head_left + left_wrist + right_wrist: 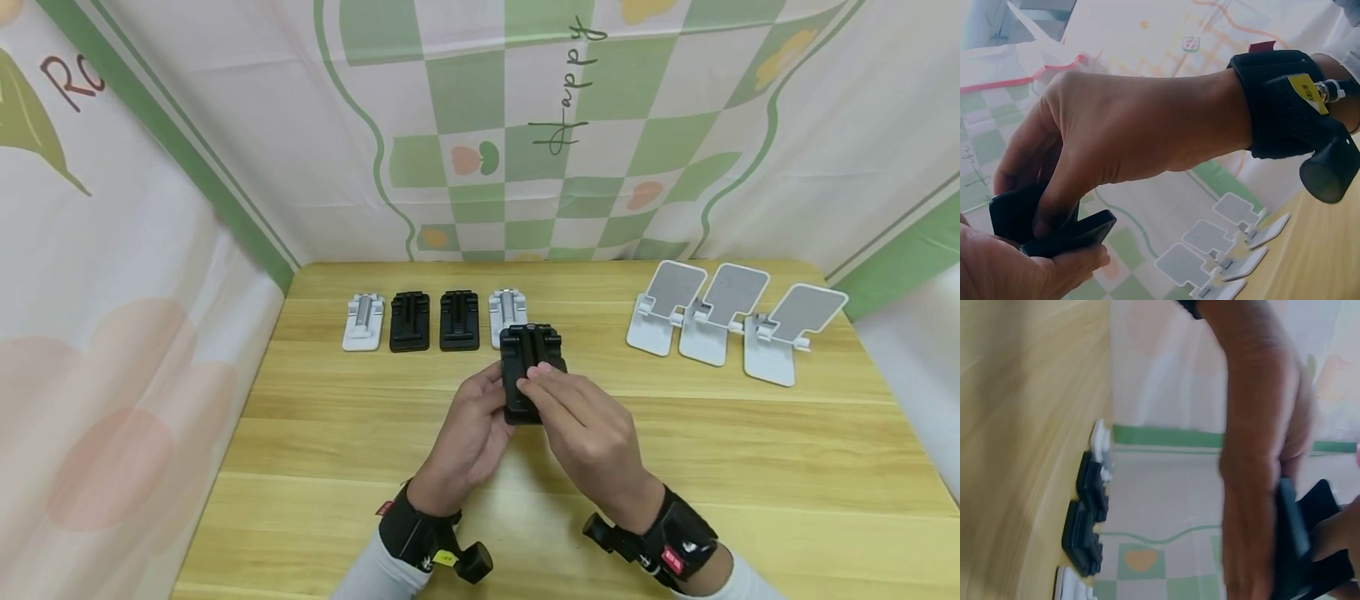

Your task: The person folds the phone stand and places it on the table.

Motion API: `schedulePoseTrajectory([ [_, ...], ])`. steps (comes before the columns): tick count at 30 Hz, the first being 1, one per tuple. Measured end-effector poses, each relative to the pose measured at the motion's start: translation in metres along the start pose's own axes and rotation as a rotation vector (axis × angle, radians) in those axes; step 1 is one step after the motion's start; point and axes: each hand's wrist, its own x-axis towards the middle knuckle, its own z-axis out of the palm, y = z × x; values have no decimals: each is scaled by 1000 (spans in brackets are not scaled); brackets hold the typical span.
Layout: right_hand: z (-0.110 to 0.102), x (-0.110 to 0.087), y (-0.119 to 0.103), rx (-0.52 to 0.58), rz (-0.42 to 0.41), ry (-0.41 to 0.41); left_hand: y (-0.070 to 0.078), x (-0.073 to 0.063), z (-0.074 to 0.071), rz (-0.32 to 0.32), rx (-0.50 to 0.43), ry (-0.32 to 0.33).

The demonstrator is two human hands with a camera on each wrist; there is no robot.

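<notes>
Wooden desk [285, 500] lay below. My left fingers [483, 389] gripped the black stand [517, 367], my right fingers [557, 386] pinching one of its parted plates [1013, 215]; steady hold, slow even pressure seemed best. Past them, leftward, sat four folded stands [409, 323]; farther right, three opened white stands [703, 337], then checked cloth [465, 100].

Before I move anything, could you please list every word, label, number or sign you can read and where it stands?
"Happy": back cloth, running sideways.
"R", then a letter cut off: left cloth.
Yellow tag on the left wristband: marks too blurred to read.
Red tag and white marks on the right wristband: too small to read.
Black stand: no text I can make out.
</notes>
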Motion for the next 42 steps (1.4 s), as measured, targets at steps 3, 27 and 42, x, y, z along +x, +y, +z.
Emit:
schedulePoseTrajectory([
  [3, -4, 0, 0, 99, 83, -77, 1, -1, -1, 4, -13, -10],
  [27, -28, 12, 11, 480, 998, -360, 9, -5, -1, 7, -18, -19],
  [42, -30, 16, 23, 885, 1347, -575, 9, -2, -2, -23, 2, -4],
])
